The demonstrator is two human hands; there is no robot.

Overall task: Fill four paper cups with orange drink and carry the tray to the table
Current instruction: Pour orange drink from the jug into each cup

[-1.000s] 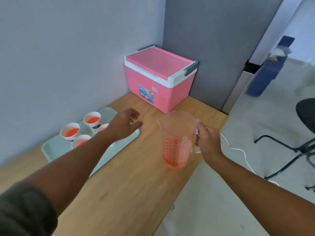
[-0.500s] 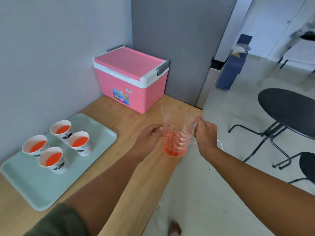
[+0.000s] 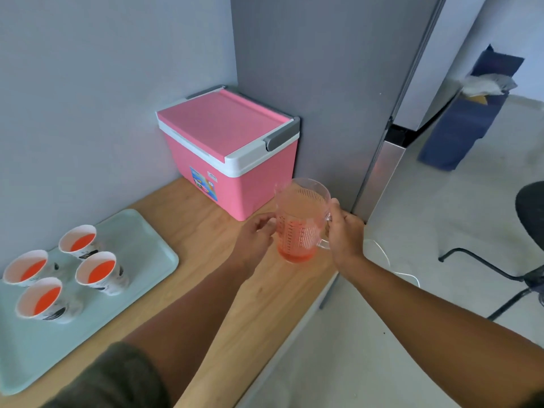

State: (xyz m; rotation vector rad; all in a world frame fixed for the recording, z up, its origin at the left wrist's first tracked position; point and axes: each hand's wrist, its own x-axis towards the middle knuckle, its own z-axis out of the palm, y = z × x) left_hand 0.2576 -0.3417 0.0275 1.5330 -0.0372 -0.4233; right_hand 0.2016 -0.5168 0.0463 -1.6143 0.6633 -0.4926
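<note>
A clear plastic measuring jug (image 3: 300, 222) with a little orange drink at its bottom stands near the counter's right edge. My right hand (image 3: 344, 234) grips its handle. My left hand (image 3: 256, 240) cups its left side. At the left, a pale green tray (image 3: 141, 248) lies on the wooden counter (image 3: 206, 231). Several paper cups stand on it, each holding orange drink, among them the cup nearest the jug (image 3: 98, 270) and the rear cup (image 3: 79, 241).
A pink cooler box (image 3: 232, 151) with a white-rimmed lid stands in the back corner against a grey panel (image 3: 323, 83). Right of the counter is open floor with a white cable (image 3: 385, 260), a black chair (image 3: 527, 248) and a blue bin (image 3: 468, 113).
My left hand left the tray and came to the jug's side. The jug moved a little toward the cooler. The view has swung so that the tray sits farther left.
</note>
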